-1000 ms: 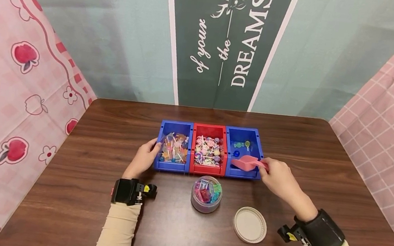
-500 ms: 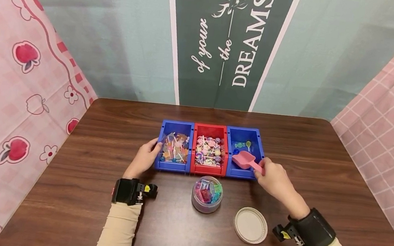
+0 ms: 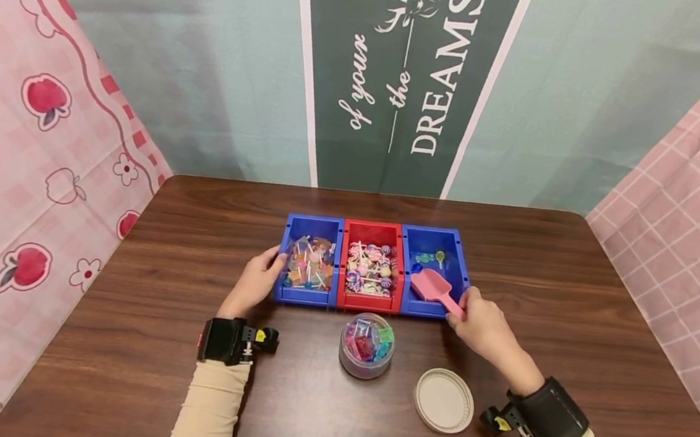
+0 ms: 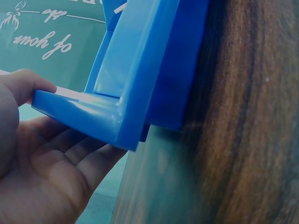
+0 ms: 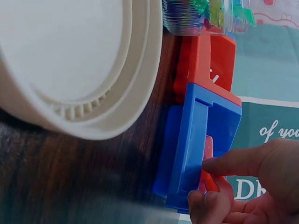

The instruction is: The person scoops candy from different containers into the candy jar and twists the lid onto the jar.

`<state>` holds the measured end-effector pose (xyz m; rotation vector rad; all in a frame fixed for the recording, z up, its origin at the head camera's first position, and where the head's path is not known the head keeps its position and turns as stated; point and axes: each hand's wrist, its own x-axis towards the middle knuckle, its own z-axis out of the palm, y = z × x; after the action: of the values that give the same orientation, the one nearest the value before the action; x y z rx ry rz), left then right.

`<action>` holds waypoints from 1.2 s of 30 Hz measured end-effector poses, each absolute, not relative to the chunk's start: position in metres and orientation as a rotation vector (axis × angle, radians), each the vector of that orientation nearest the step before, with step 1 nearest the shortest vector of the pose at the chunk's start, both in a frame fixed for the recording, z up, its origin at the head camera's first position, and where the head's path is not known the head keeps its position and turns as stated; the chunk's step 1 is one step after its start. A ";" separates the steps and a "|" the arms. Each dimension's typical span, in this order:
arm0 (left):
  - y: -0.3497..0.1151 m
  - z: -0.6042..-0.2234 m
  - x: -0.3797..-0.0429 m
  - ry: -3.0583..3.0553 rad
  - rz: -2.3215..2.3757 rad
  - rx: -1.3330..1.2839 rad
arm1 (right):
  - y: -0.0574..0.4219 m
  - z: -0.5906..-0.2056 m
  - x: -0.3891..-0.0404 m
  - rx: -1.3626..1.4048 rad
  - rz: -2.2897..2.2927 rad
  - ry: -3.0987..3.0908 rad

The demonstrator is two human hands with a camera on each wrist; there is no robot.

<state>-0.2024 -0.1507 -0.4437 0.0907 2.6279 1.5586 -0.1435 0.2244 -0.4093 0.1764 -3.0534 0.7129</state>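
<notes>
My left hand [image 3: 253,279] grips the outer side of the left blue bin [image 3: 305,295]; the left wrist view has the thumb over the rim and the fingers against the outside. Between my right thumb and fingers is the handle of a pink scoop [image 3: 431,285]. Its blade dips into the right blue bin [image 3: 433,239], beside a blue ball-shaped candy [image 3: 416,267]. Green candy pieces [image 3: 424,257] and a yellow-green lollipop [image 3: 440,256] lie farther back there. My right hand [image 3: 486,326] is at that bin's front right corner. In the right wrist view, the front wall hides most of the blade.
A red bin [image 3: 368,302] of small lollipops joins the two blue bins. In front stands a clear jar [image 3: 364,367] with colorful wrapped pieces. A cream lid [image 3: 443,402] lies right of it on the brown table [image 3: 132,337]. Curtains surround the table.
My right hand has shifted left and toward me. The scoop has swung so its blade points to the far left, its handle toward the bin's front right corner. My left hand stays put.
</notes>
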 end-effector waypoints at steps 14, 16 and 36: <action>-0.148 -0.442 -0.202 2.639 1.542 0.038 | 0.232 -0.408 -0.137 0.172 0.675 -3.066; -0.147 -0.441 -0.202 2.648 1.537 0.045 | 0.234 -0.406 -0.135 0.166 0.676 -3.082; -0.135 -0.424 -0.177 3.013 1.440 0.343 | 0.260 -0.398 -0.083 0.120 0.614 -3.287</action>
<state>-0.1767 -0.1350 -0.4239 0.3433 3.0130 1.4396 -0.0834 0.2604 -0.3983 0.1203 -3.2872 0.6138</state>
